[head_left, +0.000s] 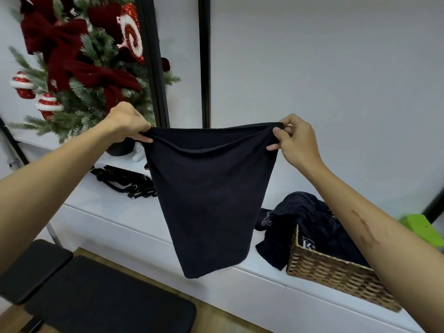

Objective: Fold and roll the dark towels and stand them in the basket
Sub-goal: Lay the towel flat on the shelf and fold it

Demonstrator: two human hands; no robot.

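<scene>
Indoor room with the look of a gym or studio lobby, decorated for the holidays.
A frosted green Christmas tree (79, 75) with dark red velvet bows and red-and-white glitter ornaments stands on a long white low table (125, 219) against a plain white wall (324, 80) with black vertical frames; black padded bench cushions (96, 294) stand before it, black buckled straps (127, 181) lie on it, and a woven wicker basket (336, 275) holds dark navy printed towels (310, 219).
</scene>
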